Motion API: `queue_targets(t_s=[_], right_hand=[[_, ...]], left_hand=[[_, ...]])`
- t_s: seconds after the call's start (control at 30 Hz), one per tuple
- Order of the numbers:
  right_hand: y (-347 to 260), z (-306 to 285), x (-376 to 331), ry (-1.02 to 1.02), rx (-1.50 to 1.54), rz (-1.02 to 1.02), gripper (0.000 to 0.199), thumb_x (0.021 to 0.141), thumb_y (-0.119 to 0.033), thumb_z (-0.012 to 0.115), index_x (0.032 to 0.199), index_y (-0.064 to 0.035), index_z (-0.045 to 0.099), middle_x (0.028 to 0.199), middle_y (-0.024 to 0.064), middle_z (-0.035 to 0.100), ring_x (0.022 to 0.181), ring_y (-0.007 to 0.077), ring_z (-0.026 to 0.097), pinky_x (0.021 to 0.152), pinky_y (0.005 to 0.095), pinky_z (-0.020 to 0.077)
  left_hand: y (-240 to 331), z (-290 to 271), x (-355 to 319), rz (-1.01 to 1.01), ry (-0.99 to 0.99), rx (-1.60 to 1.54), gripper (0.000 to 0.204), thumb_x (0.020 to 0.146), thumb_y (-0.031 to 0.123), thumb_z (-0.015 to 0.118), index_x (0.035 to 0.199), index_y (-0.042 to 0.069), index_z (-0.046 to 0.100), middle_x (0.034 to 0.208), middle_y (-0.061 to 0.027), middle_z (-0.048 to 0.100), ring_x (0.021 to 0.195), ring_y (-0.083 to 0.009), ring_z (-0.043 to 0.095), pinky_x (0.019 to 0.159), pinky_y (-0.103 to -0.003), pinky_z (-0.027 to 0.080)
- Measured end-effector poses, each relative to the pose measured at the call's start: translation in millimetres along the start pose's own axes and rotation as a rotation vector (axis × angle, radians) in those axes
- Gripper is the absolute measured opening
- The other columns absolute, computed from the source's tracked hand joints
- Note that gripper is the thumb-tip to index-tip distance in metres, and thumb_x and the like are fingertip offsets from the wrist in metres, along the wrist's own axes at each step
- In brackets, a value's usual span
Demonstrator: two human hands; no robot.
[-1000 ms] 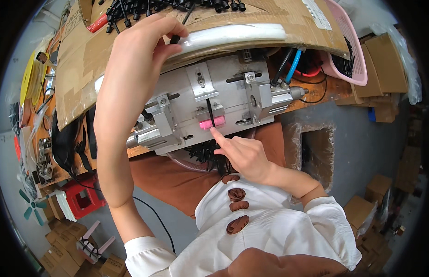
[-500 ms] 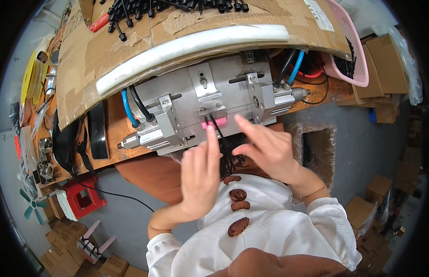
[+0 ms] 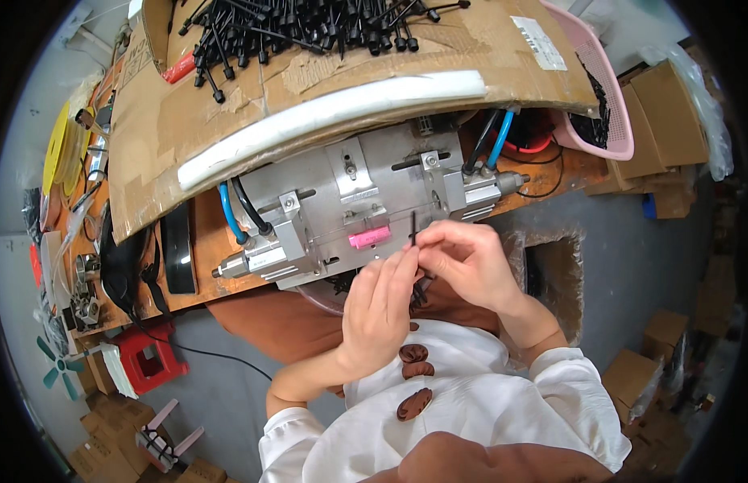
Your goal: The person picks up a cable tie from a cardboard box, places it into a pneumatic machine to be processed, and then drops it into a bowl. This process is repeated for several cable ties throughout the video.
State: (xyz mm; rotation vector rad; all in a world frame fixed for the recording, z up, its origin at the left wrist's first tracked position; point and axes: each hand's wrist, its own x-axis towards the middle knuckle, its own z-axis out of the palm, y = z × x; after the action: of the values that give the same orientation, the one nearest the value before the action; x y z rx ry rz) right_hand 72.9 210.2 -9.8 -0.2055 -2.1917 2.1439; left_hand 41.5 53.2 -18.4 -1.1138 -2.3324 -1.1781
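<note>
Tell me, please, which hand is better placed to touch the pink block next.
Probably the left hand: its fingers lie nearer the pink block, while the right hand sits farther to the right. Both hands' fingers meet at the thin black piece.

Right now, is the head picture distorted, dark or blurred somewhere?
Head view: black fisheye corners, with the white strip appearing bowed; same head view: mostly even light, left hand and right hand fairly sharp, but the thin black rod shows little detail.
</note>
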Motion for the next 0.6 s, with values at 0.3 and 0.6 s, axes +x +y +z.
queue_targets(t_s=[0.3, 0.6], right_hand=[[-68.2, -173.9, 39.4, 0.954, -1.189, -0.388, 0.013, 0.086, -0.015, 0.065, 0.092, -0.0033, 0.068, 0.081, 0.0083, 0.067, 0.071, 0.0208, 0.063, 0.066, 0.0287, 0.0491], [-78.8, -190.5, 122.8, 0.654, -1.321, -0.600, 0.016, 0.085, -0.015, 0.062, 0.098, -0.0073, 0.068, 0.097, 0.0098, 0.066, 0.089, 0.0317, 0.063, 0.074, 0.0385, 0.0497]], left_hand=[[-83.2, -24.9, 199.5, 0.353, 0.072, 0.399, 0.024, 0.080, 0.001, 0.062, 0.104, 0.006, 0.059, 0.100, -0.0104, 0.056, 0.093, -0.0297, 0.053, 0.081, -0.040, 0.047], [-112.5, -31.0, 236.2, 0.402, -0.141, 0.462, 0.013, 0.078, 0.006, 0.066, 0.090, 0.005, 0.062, 0.093, -0.0072, 0.057, 0.093, -0.0262, 0.055, 0.080, -0.037, 0.049]])
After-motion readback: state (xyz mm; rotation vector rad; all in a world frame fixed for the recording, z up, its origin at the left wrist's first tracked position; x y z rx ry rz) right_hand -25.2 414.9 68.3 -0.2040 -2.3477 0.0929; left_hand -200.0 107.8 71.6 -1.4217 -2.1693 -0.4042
